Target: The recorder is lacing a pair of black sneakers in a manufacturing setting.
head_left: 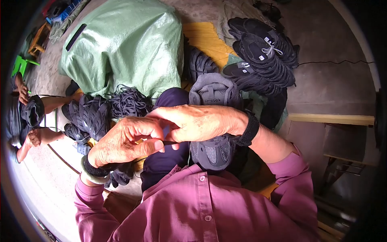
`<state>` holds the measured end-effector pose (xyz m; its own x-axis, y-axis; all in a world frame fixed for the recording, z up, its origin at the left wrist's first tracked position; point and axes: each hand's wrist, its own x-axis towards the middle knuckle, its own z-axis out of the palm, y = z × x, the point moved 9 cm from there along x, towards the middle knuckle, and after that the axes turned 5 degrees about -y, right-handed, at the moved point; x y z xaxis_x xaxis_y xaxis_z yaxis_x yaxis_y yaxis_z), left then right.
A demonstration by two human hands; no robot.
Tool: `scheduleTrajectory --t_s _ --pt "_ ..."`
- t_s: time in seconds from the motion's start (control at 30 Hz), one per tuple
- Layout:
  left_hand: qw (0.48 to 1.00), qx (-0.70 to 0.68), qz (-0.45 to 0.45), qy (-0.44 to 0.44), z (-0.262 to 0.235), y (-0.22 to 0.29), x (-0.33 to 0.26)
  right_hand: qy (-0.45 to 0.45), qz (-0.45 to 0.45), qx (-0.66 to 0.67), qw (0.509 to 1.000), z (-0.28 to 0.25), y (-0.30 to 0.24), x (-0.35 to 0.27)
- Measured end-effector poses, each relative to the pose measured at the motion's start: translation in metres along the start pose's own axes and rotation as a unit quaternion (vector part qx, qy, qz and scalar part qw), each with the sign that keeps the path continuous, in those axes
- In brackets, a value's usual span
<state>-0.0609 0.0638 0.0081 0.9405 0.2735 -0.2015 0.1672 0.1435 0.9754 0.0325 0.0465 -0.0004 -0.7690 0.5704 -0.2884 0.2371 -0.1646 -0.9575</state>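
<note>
My left hand point(121, 139) is closed, with thumb and forefinger pinching a thin black strip point(171, 142) that looks like a shoelace. My right hand point(197, 120) meets it from the other side with curled fingers, and its fingertips close on the strip's other end. Below my right hand and wrist rests a dark grey mesh shoe point(213, 152) on my lap, its padded collar point(213, 89) showing beyond the hand. The hand covers the middle of the shoe. Just beyond my left hand lies a tangled heap of black shoelaces point(131, 101).
Stacked black shoe uppers point(262, 56) lie at the far right, and more dark shoes point(86, 115) at left. A large pale green sack point(125, 48) fills the far left. Another person's hands point(34, 137) hold a dark shoe at the left edge. A wooden-edged bench point(330, 118) is at right.
</note>
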Motion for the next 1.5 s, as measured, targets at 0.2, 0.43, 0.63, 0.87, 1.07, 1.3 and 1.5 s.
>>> scheduleTrajectory --t_s 0.2,0.43,0.63,0.87,1.07,1.3,1.5 --pt "0.999 0.039 -0.007 0.000 -0.001 -0.003 -0.007 0.074 -0.040 -0.162 0.983 -0.014 -0.009 -0.013" --pt "0.983 0.171 -0.022 0.063 -0.014 -0.049 -0.024 0.221 0.073 -0.290 0.928 -0.056 -0.022 -0.093" --pt "0.931 0.308 -0.111 0.160 -0.032 -0.075 -0.042 0.289 0.105 -0.323 0.895 -0.070 -0.025 -0.142" --pt "0.908 0.335 -0.236 0.088 -0.036 -0.078 -0.048 0.336 0.207 -0.310 0.865 -0.081 -0.026 -0.176" --pt "0.963 0.199 -0.118 0.140 -0.022 -0.038 -0.013 0.269 0.177 -0.263 0.909 -0.052 -0.022 -0.139" --pt "0.996 -0.048 -0.007 0.070 0.016 -0.005 0.062 0.261 0.095 -0.296 0.914 -0.034 -0.022 -0.097" --pt "0.995 -0.050 -0.073 0.046 0.020 -0.034 0.066 0.294 0.098 -0.331 0.891 -0.034 -0.019 -0.103"
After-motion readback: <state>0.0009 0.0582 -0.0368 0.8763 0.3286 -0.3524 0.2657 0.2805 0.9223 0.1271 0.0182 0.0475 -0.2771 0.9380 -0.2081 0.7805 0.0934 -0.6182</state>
